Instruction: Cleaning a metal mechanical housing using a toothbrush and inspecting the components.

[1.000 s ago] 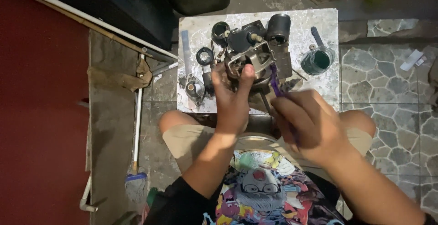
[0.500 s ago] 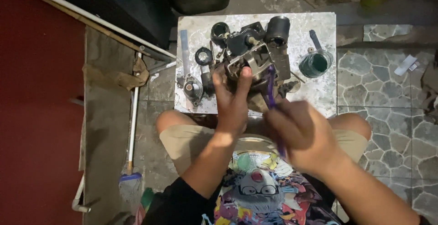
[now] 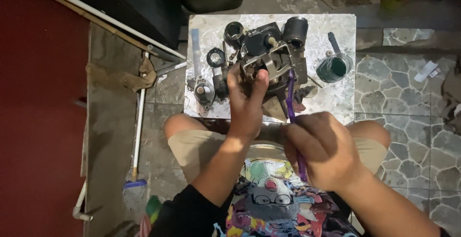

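A dark, greasy engine part, a carburetor-like metal body (image 3: 273, 59), rests on a white marble slab (image 3: 211, 30) in front of my knees. My left hand (image 3: 247, 105) grips its near side, thumb up against the metal frame. My right hand (image 3: 319, 148) is closed around a purple toothbrush (image 3: 291, 97), whose head points up against the right side of the part. I am seated, knees on both sides of the slab's near edge.
Loose dark parts lie on the slab: a ring (image 3: 215, 57), a round cap (image 3: 234, 30), a black cylinder (image 3: 295, 29), a small valve piece (image 3: 204, 92). A cup of dark liquid (image 3: 334, 68) stands at right. A broom (image 3: 137, 136) lies left on the stone floor.
My right hand has drawn back toward my body with the toothbrush, its head sliding down along the part's right side. The left hand keeps its grip.
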